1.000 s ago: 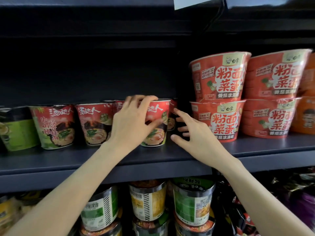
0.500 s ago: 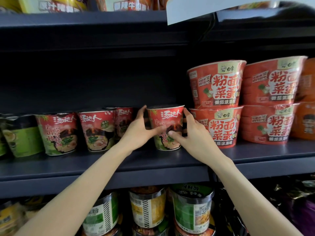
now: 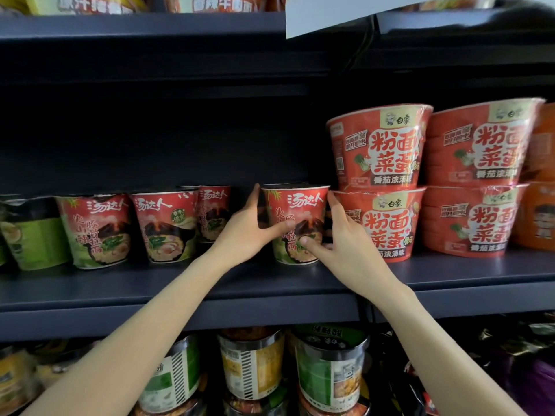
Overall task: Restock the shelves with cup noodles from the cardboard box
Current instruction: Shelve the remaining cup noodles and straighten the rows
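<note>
Shelf (image 3: 270, 283): three cups in a row, a fourth behind. Another cup (image 3: 295, 223) grasped by left hand (image 3: 249, 232) and right hand (image 3: 345, 244), fingers curled around it; placement unfinished. Box unseen.

Red and green noodle cups on a dark grey-blue shelf

The cup (image 3: 295, 223) between the hands is red above, green below, with white lettering and a dark bowl picture; right of it, bowls (image 3: 381, 148) are red with white-outlined characters; on the shelf (image 3: 150, 289) below it, tubs (image 3: 329, 373) wear green and yellow labels.
</note>
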Tool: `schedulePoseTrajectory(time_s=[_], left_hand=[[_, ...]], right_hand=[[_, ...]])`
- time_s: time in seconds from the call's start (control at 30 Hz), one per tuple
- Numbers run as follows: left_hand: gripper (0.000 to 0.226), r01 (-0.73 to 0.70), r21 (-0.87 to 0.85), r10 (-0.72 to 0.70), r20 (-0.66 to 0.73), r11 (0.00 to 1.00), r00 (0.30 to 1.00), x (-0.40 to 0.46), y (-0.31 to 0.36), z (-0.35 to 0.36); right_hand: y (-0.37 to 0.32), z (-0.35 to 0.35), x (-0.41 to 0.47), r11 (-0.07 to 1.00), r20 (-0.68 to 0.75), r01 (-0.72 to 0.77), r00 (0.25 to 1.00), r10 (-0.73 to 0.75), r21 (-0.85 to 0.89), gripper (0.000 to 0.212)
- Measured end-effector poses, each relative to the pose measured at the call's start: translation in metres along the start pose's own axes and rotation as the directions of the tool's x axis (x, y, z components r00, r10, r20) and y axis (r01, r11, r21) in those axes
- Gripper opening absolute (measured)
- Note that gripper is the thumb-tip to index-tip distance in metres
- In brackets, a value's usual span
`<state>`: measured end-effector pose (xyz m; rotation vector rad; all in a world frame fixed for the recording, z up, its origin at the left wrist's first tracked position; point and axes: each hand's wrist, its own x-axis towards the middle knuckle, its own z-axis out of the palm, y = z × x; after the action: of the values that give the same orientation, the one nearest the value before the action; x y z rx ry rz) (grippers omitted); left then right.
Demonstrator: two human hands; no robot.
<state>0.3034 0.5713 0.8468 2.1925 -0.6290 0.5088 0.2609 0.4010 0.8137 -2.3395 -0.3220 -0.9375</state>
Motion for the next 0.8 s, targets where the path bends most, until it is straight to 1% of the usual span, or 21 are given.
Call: schedulePoseTrajectory(time_s=[0.07,0.1,0.17,0.23,0.27,0.33,0.37,0.4,0.43,0.5,0.57,0.63,0.67,0.73,0.8], left_hand=[[0.104,0.0,0.056,0.0,-0.003,0.998,1.0,-0.007,0.003,-0.007],[0.1,-0.015,0.092,0.019,-0.033,0.996,0.999,-0.014,0.003,-0.014],[0.08,-0.093,0.139,0.116,-0.169,0.986,0.979,-0.032,0.0,-0.033],[0.055,-0.187,0.179,0.239,-0.346,0.966,0.907,-0.055,-0.01,-0.054],[0.046,-0.215,0.231,0.296,-0.417,0.949,0.86,-0.064,-0.018,-0.065],[0.037,-0.194,0.412,0.394,-0.482,0.89,0.783,-0.075,-0.041,-0.092],[0.037,-0.156,0.499,0.423,-0.483,0.852,0.766,-0.077,-0.054,-0.106],[0.04,-0.118,0.558,0.433,-0.476,0.821,0.765,-0.075,-0.067,-0.12],[0.045,-0.093,0.588,0.424,-0.457,0.803,0.782,-0.072,-0.078,-0.134],[0.059,-0.079,0.629,0.39,-0.375,0.774,0.841,-0.062,-0.094,-0.155],[0.075,-0.1,0.708,0.366,-0.234,0.699,0.901,-0.048,-0.1,-0.164],[0.089,-0.14,0.749,0.309,-0.09,0.648,0.947,-0.034,-0.1,-0.166],[0.091,-0.159,0.754,0.28,-0.035,0.637,0.959,-0.028,-0.1,-0.166],[0.084,-0.181,0.774,0.252,0.029,0.607,0.967,-0.017,-0.106,-0.166],[0.078,-0.199,0.795,0.287,0.032,0.574,0.958,-0.011,-0.115,-0.167]], right_hand=[[-0.004,-0.006,-0.007,1.0,-0.018,0.004,1.0,-0.005,-0.03,0.086],[-0.007,-0.011,-0.012,0.998,-0.049,0.018,0.999,-0.021,-0.058,0.082],[-0.017,-0.021,-0.023,0.99,-0.16,0.086,0.982,-0.103,-0.107,0.067],[-0.032,-0.025,-0.032,0.979,-0.247,0.191,0.947,-0.203,-0.074,0.051],[-0.041,-0.025,-0.034,0.971,-0.256,0.239,0.937,-0.239,-0.032,0.046],[-0.059,-0.018,-0.034,0.957,-0.217,0.288,0.937,-0.273,0.043,0.038],[-0.068,-0.012,-0.031,0.953,-0.186,0.296,0.942,-0.281,0.058,0.036],[-0.077,-0.006,-0.027,0.95,-0.158,0.306,0.943,-0.293,0.064,0.035],[-0.085,0.0,-0.021,0.946,-0.133,0.316,0.943,-0.306,0.066,0.035],[-0.101,0.015,-0.004,0.942,-0.082,0.334,0.94,-0.331,0.03,0.035],[-0.114,0.03,0.019,0.935,-0.036,0.345,0.936,-0.349,-0.088,0.037],[-0.124,0.045,0.042,0.922,0.0,0.311,0.947,-0.32,-0.23,0.041],[-0.129,0.052,0.054,0.913,0.014,0.285,0.956,-0.293,-0.291,0.044],[-0.137,0.067,0.076,0.893,0.048,0.253,0.966,-0.253,-0.374,0.048],[-0.142,0.081,0.1,0.884,0.114,0.234,0.972,-0.206,-0.405,0.05]])
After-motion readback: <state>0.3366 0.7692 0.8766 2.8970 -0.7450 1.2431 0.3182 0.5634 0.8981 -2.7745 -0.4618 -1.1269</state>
